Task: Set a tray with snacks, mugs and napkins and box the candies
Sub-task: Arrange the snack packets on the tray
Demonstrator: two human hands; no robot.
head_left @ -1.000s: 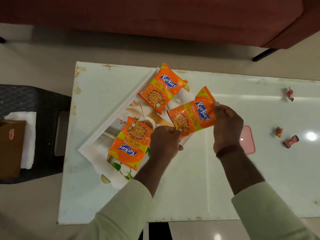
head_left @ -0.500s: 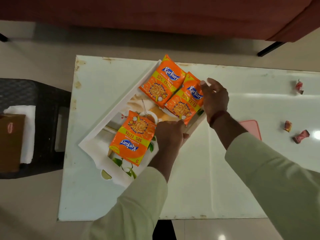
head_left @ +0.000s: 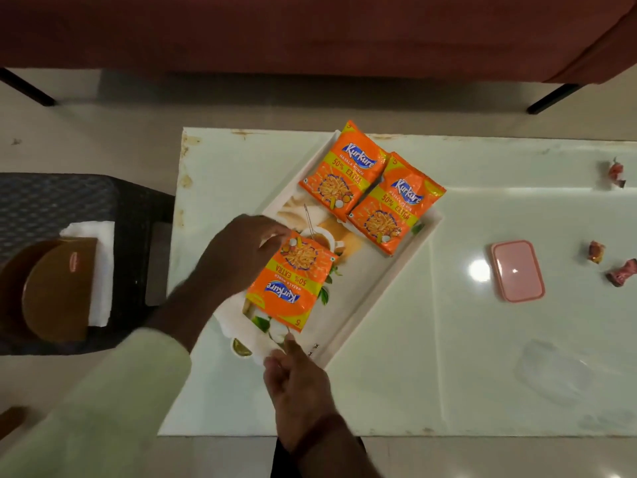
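My right hand (head_left: 296,384) hovers loosely curled at the tray's (head_left: 375,305) near corner, index finger touching the nearest snack packet (head_left: 291,282). My left hand (head_left: 238,253) pinches that packet's far left corner; two more packets (head_left: 375,188) lie beyond, on the desk (head_left: 448,374)

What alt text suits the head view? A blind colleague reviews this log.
Two hands adjust the nearest of three orange snack packets on a white tray: left hand at its far corner, right hand near its close end. A pink box and wrapped candies lie rightward.
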